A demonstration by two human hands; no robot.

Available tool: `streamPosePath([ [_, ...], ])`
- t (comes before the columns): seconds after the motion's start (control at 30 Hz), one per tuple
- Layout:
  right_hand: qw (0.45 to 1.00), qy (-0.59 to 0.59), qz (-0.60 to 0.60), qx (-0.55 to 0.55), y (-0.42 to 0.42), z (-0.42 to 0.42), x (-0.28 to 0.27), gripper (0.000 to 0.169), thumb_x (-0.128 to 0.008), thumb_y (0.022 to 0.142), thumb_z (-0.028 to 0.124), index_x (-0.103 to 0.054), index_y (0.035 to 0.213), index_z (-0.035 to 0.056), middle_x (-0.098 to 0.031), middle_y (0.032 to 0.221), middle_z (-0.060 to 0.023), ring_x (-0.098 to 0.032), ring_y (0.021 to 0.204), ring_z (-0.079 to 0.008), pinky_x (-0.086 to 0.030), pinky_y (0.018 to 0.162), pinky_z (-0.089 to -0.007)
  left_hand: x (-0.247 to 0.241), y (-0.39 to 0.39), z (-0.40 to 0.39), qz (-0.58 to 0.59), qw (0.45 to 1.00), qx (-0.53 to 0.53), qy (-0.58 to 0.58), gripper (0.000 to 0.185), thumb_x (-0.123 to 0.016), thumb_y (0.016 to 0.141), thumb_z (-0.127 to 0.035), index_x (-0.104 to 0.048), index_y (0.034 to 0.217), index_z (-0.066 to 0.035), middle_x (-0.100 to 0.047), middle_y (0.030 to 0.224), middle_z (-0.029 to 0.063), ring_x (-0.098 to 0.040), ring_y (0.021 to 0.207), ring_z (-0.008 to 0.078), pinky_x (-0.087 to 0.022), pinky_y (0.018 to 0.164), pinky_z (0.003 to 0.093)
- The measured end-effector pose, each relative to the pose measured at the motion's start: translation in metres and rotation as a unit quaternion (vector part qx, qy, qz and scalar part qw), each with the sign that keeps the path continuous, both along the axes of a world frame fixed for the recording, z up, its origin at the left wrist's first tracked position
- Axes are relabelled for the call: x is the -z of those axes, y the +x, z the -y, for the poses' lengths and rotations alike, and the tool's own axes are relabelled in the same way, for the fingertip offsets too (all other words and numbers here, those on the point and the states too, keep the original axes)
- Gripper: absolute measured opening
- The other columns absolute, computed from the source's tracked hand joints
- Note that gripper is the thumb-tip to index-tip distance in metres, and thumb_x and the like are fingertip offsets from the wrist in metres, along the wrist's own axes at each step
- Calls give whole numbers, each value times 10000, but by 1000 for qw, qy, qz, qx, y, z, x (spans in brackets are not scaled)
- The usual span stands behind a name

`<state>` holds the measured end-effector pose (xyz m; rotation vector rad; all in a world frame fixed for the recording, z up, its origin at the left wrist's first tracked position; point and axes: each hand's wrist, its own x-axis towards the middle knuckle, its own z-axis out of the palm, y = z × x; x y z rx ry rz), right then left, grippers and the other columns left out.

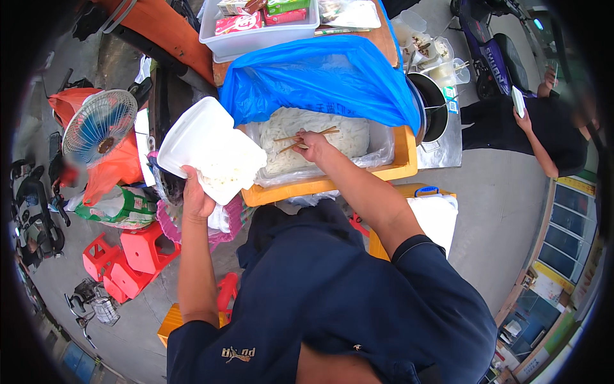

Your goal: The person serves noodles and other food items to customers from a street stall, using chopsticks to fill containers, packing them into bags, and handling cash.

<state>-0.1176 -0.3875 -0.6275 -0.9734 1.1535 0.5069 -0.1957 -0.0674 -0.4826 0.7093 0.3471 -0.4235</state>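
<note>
My left hand (195, 197) grips the lower edge of an open white foam takeout box (194, 139), tilted, with some pale noodles (223, 175) in its right part. My right hand (312, 145) holds wooden chopsticks (331, 131) over a mass of white rice noodles (307, 120). These noodles lie in a yellow crate (405, 153) lined with clear plastic. A blue plastic sheet (312, 72) is folded back over the crate's far side. The chopstick tips point left, just over the noodles.
Beyond the crate stands a translucent bin (259, 38) of packets. At right are a deep metal pot (429, 105) and condiment tubs (431, 53). A desk fan (100, 127) and red stools (144, 249) are at left. A person in black (542, 125) stands at right.
</note>
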Motion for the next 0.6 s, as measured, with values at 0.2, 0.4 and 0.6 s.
streamPosePath([
  [0.2, 995, 77, 60, 37, 1, 6, -15, 155, -576, 1001, 78, -587, 1078, -56, -600, 1066, -181, -675, 986, -311, -663, 809, -347, -8, -16, -6, -5, 1000, -23, 17, 925, -416, 953, -691, -254, 1559, -12, -404, 1566, 148, -456, 1406, 313, -416, 1142, 473],
  [0.4, 972, 179, 123, 87, -20, 46, -89, 161, -618, 977, 68, -610, 1047, -77, -641, 1042, -173, -696, 989, -337, -654, 853, -352, 3, -6, -3, 11, 1000, 10, 2, 945, -447, 933, -693, -263, 1549, -1, -421, 1553, 157, -478, 1389, 315, -436, 1127, 469],
  [0.6, 945, 191, 257, 64, -42, 83, -169, 169, -663, 973, 123, -658, 1007, -43, -688, 996, -137, -719, 939, -297, -649, 843, -322, 6, 22, 11, 32, 997, 69, -4, 947, -515, 908, -662, -279, 1535, 7, -444, 1532, 169, -495, 1375, 307, -442, 1125, 459],
])
